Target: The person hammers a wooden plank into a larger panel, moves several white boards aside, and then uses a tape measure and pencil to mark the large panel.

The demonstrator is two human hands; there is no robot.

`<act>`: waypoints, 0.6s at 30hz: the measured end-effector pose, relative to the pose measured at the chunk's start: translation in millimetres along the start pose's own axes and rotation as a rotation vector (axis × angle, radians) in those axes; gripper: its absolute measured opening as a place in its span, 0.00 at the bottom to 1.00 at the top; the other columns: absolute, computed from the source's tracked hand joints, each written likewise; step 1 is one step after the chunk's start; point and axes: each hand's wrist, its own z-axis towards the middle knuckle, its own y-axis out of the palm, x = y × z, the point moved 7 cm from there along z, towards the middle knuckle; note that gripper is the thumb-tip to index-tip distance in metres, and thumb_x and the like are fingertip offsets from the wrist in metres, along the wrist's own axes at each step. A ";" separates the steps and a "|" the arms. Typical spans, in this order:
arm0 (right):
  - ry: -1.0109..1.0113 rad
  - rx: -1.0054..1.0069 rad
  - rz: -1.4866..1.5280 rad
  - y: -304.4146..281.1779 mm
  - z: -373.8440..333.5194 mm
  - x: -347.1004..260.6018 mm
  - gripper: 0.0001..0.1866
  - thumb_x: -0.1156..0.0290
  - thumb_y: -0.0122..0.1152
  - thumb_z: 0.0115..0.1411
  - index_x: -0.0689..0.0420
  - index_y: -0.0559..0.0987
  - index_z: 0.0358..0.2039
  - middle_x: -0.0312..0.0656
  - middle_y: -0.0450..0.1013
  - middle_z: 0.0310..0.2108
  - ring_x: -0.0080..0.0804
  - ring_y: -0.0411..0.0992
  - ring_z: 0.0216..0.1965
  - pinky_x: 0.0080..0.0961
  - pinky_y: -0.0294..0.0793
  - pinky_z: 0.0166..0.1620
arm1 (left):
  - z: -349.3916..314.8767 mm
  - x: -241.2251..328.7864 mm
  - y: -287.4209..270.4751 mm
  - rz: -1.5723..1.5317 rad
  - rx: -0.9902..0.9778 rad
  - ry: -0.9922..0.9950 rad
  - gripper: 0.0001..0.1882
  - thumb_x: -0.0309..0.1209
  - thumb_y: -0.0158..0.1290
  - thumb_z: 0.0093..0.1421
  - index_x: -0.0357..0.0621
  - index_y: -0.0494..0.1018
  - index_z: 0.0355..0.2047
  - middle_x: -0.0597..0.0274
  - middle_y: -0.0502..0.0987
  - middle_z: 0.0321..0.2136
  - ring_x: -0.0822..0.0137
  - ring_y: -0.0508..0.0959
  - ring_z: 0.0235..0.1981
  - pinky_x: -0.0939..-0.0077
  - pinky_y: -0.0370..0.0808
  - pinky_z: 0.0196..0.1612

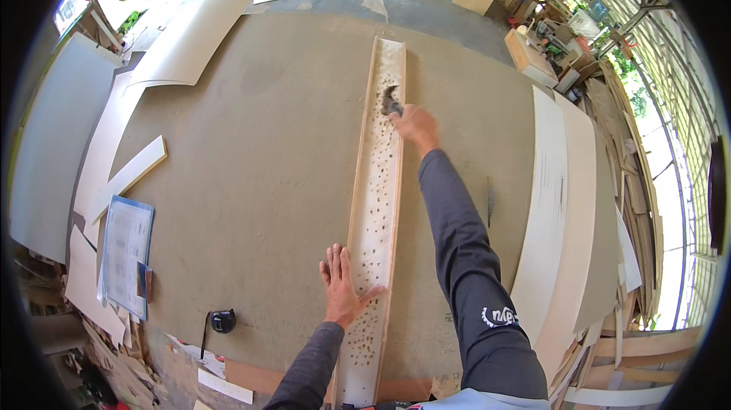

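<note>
A long, narrow white board (378, 174) with pale wooden strips along both long edges runs away from me, dotted with many small brown spots. Whether the spots are holes or marks, I cannot tell. My right hand (416, 127) is closed around a claw hammer (391, 102), whose dark curved head is over the far part of the board; its handle is mostly hidden in my fist. Nearer to me, my left hand (345, 292) lies open at the board's left edge, fingers spread on the brown surface and thumb across the board.
A black tape measure (222, 322) and a blue-edged sheet in a clear sleeve (128, 254) lie at left, near a pale wooden strip (137, 170). Large white sheets (190, 41) border the brown work surface (266, 143). Long panels (544, 181) and stacked timber flank the right.
</note>
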 end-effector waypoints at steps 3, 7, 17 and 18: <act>-0.100 0.230 0.104 40.0 -55.0 -20.5 0.24 0.50 0.47 0.61 0.63 0.75 0.36 0.56 0.75 0.25 0.55 0.75 0.30 0.49 0.73 0.34 | 1.2 5.4 3.8 -0.012 0.010 0.020 0.62 0.62 0.60 0.46 0.33 0.43 0.66 0.42 0.43 0.68 0.49 0.36 0.70 0.52 0.31 0.69; -0.267 0.133 0.293 103.8 -191.0 -130.4 0.19 0.54 0.49 0.60 0.59 0.72 0.34 0.52 0.70 0.17 0.50 0.72 0.19 0.47 0.71 0.24 | -2.1 -23.5 18.8 0.073 -0.053 -0.027 0.61 0.59 0.62 0.46 0.35 0.44 0.66 0.42 0.44 0.67 0.50 0.37 0.70 0.53 0.32 0.69; -0.646 0.295 0.295 71.4 -385.7 -162.7 0.14 0.63 0.54 0.56 0.61 0.76 0.35 0.50 0.71 0.34 0.50 0.70 0.41 0.41 0.71 0.47 | -6.7 1.6 15.8 0.114 0.171 0.099 0.61 0.56 0.65 0.41 0.37 0.48 0.66 0.46 0.50 0.67 0.53 0.44 0.70 0.52 0.37 0.69; -0.579 0.296 0.387 51.4 -398.3 -138.9 0.13 0.63 0.54 0.57 0.59 0.77 0.36 0.50 0.72 0.36 0.50 0.70 0.43 0.41 0.70 0.49 | -12.2 4.5 6.7 0.147 0.183 0.093 0.60 0.55 0.66 0.41 0.37 0.48 0.66 0.46 0.50 0.67 0.53 0.45 0.70 0.52 0.37 0.69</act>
